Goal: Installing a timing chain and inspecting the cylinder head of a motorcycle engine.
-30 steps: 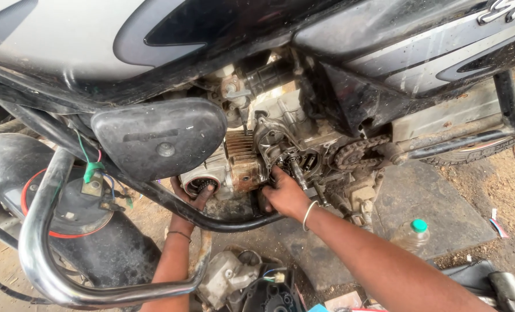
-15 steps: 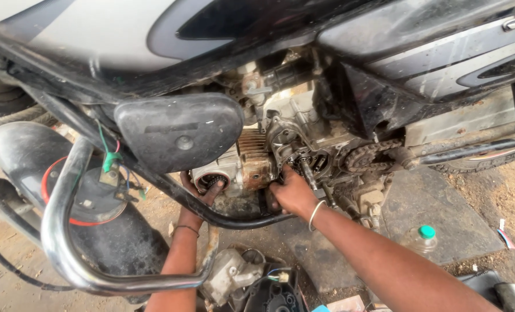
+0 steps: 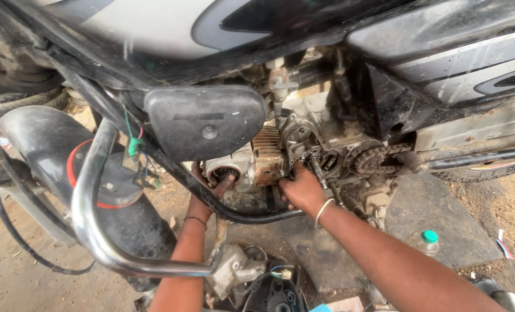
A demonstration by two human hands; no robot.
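Note:
A motorcycle engine [image 3: 269,156] with rusty cooling fins sits under the grey and black tank. My left hand [image 3: 212,193] reaches up behind the black frame tube [image 3: 240,212], and its fingers touch the round opening [image 3: 225,172] at the front of the cylinder. The tube hides part of that hand. My right hand [image 3: 299,190], with a thin bangle on its wrist, is closed around a slim metal tool [image 3: 319,171]. The tool's tip sits in the open side of the crankcase, next to the chain sprocket [image 3: 376,159].
A black side cover [image 3: 205,122] hangs above my left hand. A chrome crash guard [image 3: 93,222] and the black front mudguard [image 3: 43,153] stand at the left. On the dirt floor lie a removed engine part [image 3: 234,270] and a small green-capped bottle [image 3: 428,241].
My head has moved, so the engine sits further right in view. Both hands stay at the same spots on the engine.

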